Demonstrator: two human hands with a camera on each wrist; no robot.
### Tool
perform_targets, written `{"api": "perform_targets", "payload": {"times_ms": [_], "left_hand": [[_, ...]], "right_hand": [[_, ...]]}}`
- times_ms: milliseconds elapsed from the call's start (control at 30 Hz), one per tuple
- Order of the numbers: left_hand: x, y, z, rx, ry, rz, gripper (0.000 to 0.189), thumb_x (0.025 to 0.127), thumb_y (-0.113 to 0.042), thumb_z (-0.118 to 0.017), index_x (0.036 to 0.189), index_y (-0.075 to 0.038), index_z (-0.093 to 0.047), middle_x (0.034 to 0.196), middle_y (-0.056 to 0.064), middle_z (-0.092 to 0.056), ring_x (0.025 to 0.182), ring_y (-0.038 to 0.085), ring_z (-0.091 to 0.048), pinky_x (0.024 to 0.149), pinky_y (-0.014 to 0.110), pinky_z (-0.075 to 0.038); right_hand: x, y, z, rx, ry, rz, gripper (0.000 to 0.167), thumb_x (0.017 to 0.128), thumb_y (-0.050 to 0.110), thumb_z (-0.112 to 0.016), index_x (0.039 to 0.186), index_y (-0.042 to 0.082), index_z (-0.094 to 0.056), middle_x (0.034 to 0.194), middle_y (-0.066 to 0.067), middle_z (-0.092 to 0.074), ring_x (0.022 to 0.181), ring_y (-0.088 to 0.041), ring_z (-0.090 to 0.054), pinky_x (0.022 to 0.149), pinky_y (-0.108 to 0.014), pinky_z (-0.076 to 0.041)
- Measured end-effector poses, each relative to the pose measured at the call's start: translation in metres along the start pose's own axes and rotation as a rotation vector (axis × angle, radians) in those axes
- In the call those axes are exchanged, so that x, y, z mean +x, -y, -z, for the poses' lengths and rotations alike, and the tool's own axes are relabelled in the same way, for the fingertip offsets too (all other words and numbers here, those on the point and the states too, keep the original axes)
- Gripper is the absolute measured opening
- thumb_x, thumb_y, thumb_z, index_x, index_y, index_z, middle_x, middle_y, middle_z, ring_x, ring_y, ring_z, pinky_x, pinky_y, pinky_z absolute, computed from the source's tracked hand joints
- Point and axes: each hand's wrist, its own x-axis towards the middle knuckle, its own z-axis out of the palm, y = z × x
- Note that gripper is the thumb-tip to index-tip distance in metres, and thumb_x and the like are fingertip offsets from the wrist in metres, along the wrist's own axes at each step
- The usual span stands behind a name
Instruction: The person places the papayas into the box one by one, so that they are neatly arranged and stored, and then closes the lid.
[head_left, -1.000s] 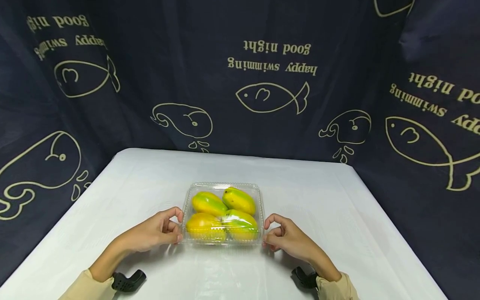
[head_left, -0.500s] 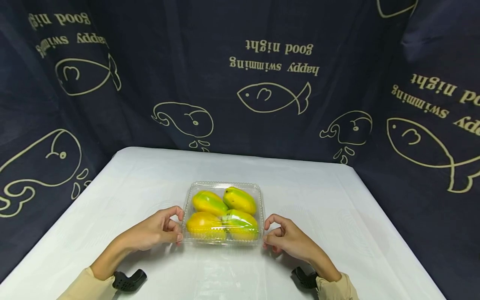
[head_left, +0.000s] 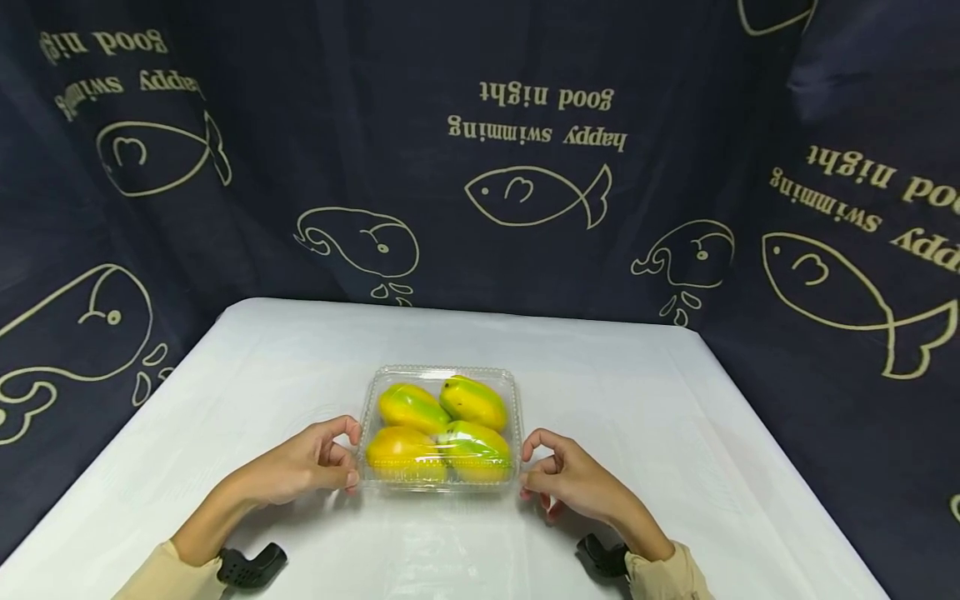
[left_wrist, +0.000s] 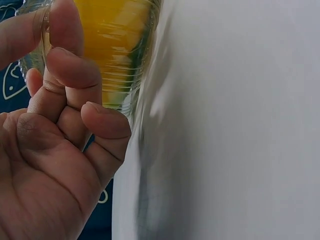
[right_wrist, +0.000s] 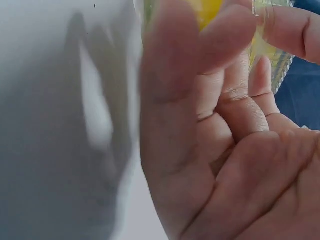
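Observation:
A clear plastic clamshell container (head_left: 442, 487), its lid down, stands on the white table with several yellow-green mangoes (head_left: 474, 403) inside. At its left side my left hand (head_left: 311, 462) grips the rim with curled fingers and thumb. My right hand (head_left: 577, 477) holds the opposite side in the same way. Up close in the left wrist view, fingertips (left_wrist: 67, 25) meet the ridged clear wall, and yellow fruit shows through it. In the right wrist view the thumb and fingers hide most of the container (right_wrist: 274, 47).
The white cloth-covered table (head_left: 637, 392) spreads around the container. Behind and beside it hang dark blue curtains (head_left: 450, 275) with fish drawings and lettering. Black wrist mounts (head_left: 253, 567) sit at both sleeves, close to the table surface.
The whole head view has shifted slightly, so everything appears a little further left. Relative to the table, hands and container show no clear movement.

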Motion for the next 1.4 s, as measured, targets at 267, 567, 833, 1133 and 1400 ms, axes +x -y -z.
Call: {"api": "perform_targets", "payload": {"times_ms": [267, 567, 833, 1133, 1400], "left_hand": [[-0.001, 0.0, 0.002, -0.009, -0.004, -0.012, 0.037, 0.093, -0.002, -0.064, 0.112, 0.006, -0.033, 0.076, 0.006, -0.063, 0.069, 0.012, -0.057, 0.056, 0.031, -0.04], [0.003, 0.006, 0.005, 0.005, 0.015, -0.024, 0.034, 0.095, -0.003, -0.063, 0.114, 0.002, -0.035, 0.076, 0.02, -0.061, 0.071, 0.014, -0.058, 0.056, 0.03, -0.042], [0.003, 0.011, 0.013, 0.078, 0.048, -0.06, 0.031, 0.099, -0.005, -0.059, 0.117, 0.002, -0.035, 0.073, 0.027, -0.051, 0.066, 0.036, -0.052, 0.058, 0.03, -0.046], [-0.004, 0.009, 0.021, 0.209, -0.076, -0.13, 0.033, 0.1, -0.006, -0.058, 0.127, -0.002, -0.04, 0.07, 0.01, -0.049, 0.058, 0.026, -0.047, 0.052, 0.028, -0.044], [-0.002, 0.004, 0.019, 0.454, -0.465, -0.285, 0.04, 0.095, -0.004, -0.065, 0.131, -0.016, -0.051, 0.105, 0.003, -0.063, 0.087, 0.013, -0.06, 0.077, 0.023, -0.047]], "right_hand": [[0.005, 0.001, -0.001, -0.034, -0.007, 0.025, 0.028, 0.093, 0.011, -0.066, 0.113, 0.001, -0.048, 0.08, -0.02, -0.069, 0.054, -0.014, -0.051, 0.049, -0.03, -0.047], [0.004, -0.001, 0.004, -0.047, 0.009, 0.044, 0.032, 0.095, 0.014, -0.066, 0.114, -0.002, -0.047, 0.081, -0.019, -0.07, 0.053, -0.011, -0.048, 0.05, -0.028, -0.047], [0.008, -0.006, 0.007, -0.119, -0.038, 0.076, 0.027, 0.094, 0.018, -0.068, 0.11, 0.002, -0.053, 0.084, -0.005, -0.058, 0.059, -0.014, -0.054, 0.049, -0.033, -0.052], [0.009, -0.005, 0.013, -0.229, -0.215, 0.182, 0.023, 0.093, 0.025, -0.073, 0.108, 0.011, -0.062, 0.085, -0.006, -0.047, 0.065, -0.008, -0.051, 0.047, -0.038, -0.053], [0.008, 0.004, 0.01, -0.232, -0.58, 0.3, 0.021, 0.093, 0.027, -0.072, 0.11, 0.016, -0.066, 0.097, -0.008, -0.063, 0.084, -0.013, -0.062, 0.06, -0.037, -0.059]]}}
